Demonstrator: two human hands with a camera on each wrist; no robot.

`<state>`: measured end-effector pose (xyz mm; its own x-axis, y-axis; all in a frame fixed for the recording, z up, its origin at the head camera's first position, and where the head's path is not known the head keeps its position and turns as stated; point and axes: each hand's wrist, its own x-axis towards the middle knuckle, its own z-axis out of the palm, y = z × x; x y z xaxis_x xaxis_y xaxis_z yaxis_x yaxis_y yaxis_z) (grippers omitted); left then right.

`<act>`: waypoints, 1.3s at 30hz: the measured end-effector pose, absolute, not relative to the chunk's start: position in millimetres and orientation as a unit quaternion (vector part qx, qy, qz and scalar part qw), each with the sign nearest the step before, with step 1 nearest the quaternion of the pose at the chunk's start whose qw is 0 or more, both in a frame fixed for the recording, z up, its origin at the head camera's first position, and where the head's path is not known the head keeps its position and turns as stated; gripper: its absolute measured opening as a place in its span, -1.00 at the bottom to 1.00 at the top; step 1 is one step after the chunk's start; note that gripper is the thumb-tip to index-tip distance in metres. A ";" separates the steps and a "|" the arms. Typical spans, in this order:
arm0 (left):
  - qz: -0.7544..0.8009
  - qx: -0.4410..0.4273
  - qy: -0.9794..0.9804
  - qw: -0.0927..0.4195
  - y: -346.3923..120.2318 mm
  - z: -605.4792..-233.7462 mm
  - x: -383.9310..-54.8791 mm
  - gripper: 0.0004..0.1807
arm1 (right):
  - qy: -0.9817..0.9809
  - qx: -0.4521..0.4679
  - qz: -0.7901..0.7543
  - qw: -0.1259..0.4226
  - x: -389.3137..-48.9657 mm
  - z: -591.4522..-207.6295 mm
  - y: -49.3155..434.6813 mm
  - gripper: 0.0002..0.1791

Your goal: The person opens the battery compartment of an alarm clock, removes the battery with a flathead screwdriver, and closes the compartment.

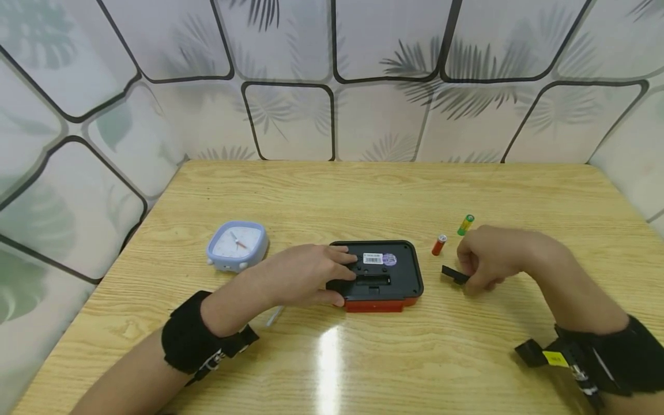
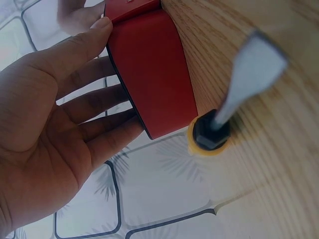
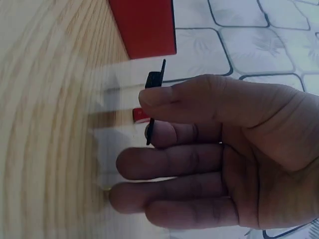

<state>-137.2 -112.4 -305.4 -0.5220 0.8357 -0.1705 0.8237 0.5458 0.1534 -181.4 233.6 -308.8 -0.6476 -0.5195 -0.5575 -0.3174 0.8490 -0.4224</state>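
Note:
A black-backed device with a red body [image 1: 404,276] lies face down on the table, its battery slot [image 1: 373,280] uncovered. My left hand [image 1: 306,274] rests on its left side, fingers laid over the black back and thumb at the near corner. Right of the device, my right hand [image 1: 493,259] pinches a small black battery cover [image 1: 452,273] between thumb and forefinger, just above the tabletop. A red battery [image 1: 438,245] and a green-and-yellow battery [image 1: 466,225] stand beyond that hand. The device's face is hidden.
On the left sits a blue alarm clock [image 1: 237,245]. A screwdriver [image 2: 256,64] with a black-and-yellow handle lies near my left hand, its shaft [image 1: 275,316] partly showing below my forearm. Patterned cloth walls [image 1: 373,121] border the wooden table [image 1: 321,199].

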 end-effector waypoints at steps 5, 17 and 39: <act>0.031 0.478 0.871 0.112 -112.2 -306.3 -137.8 -0.48 | 0.892 -0.295 -0.149 0.308 -172.0 -300.8 225.4 -0.70; 0.031 0.469 0.877 0.096 -109.3 -308.6 -132.6 -0.52 | 0.897 -0.388 -0.191 0.097 -147.7 -296.4 182.3 -0.72; 0.132 0.567 0.757 -0.296 -98.3 -317.7 -123.3 -0.86 | 0.867 -0.425 -0.262 0.015 -127.6 -318.2 143.1 -0.76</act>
